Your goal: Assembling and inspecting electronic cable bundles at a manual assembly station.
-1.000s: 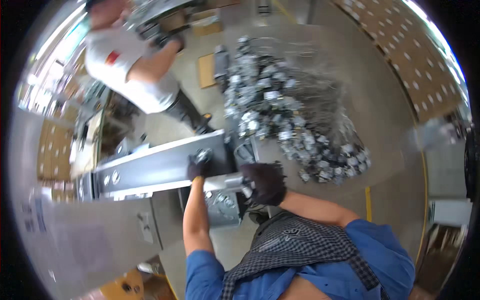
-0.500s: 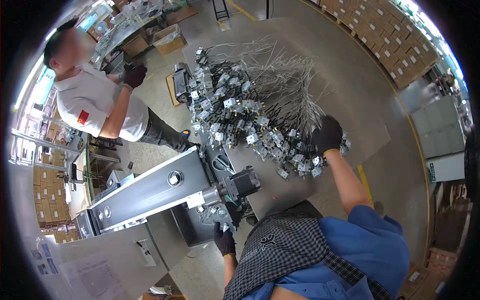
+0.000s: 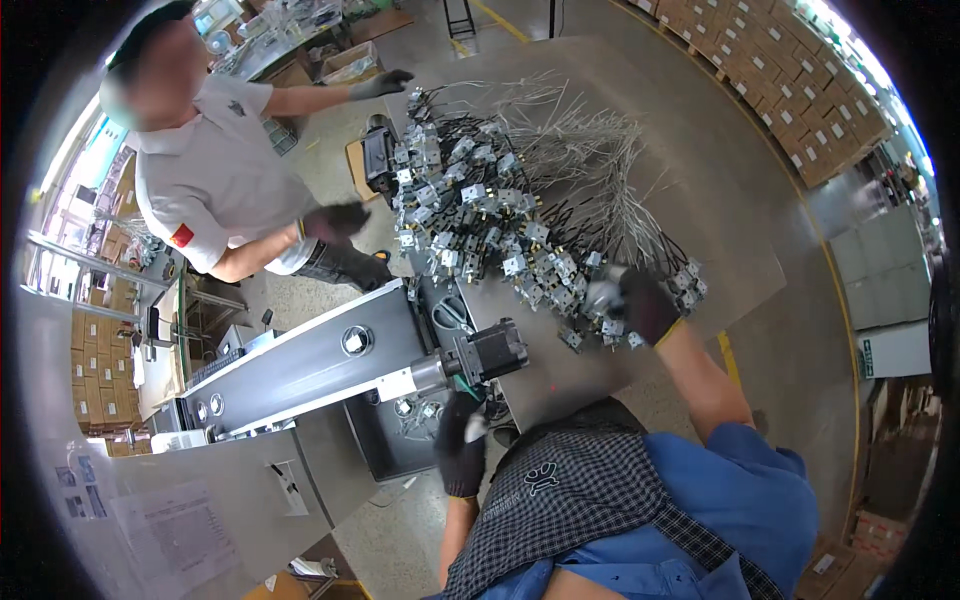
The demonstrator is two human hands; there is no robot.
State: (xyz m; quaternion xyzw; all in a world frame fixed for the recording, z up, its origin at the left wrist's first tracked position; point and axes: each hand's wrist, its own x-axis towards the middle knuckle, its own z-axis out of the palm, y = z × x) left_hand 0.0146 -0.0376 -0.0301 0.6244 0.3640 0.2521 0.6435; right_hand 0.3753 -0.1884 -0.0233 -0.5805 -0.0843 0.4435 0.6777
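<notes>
A heap of small silvery metal blocks [image 3: 474, 194] with wire leads [image 3: 590, 140] covers much of the grey table [image 3: 715, 235]. At the heap's near right edge my right hand [image 3: 648, 305], in a dark glove, is closed on a blurred silvery block [image 3: 604, 297]. My left hand [image 3: 461, 448], also dark-gloved, is beside the dark tray [image 3: 368, 440] below the conveyor's end. Its fingers are curled around a small pale thing [image 3: 475, 429] that I cannot make out. Several coiled wired pieces [image 3: 420, 413] lie in the tray.
A motor [image 3: 495, 350] juts from the end of the grey conveyor [image 3: 300, 362], which carries several round coiled pieces. Scissors [image 3: 452, 313] lie by the table edge. Across the table's left corner stands another person [image 3: 215, 150] with gloved hands out. Stacked cartons [image 3: 790, 90] line the far right.
My right hand has drawn back toward me, with a silvery block now at its fingers. My left hand has risen toward the motor. The other person has leaned in and spread both arms.
</notes>
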